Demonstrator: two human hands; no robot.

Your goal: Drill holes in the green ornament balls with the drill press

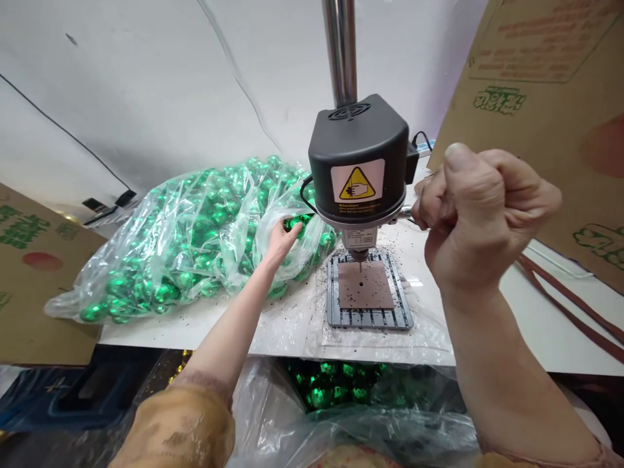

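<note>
My left hand (283, 239) reaches into the mouth of a clear plastic bag (63, 304) full of shiny green balls. Its thumb and fingers close around one green ball (295, 222); the plastic and the other balls partly hide the fingertips. My right hand (480, 214) is a fist at the right side of a small black bench drill press (358, 149), wrapped round its feed lever (406, 211). The grip itself is hidden inside the fist. Under the drill bit, a brown square board (368, 296) with a dark hole lies on the slotted grey base (403, 318).
Dark shavings lie scattered around the base on the white table (287, 331). Cardboard boxes stand at the right (550, 143) and left (43, 279). Below the table's front edge, another plastic bag (273, 416) holds green balls. Brown straps (570, 292) lie at the right.
</note>
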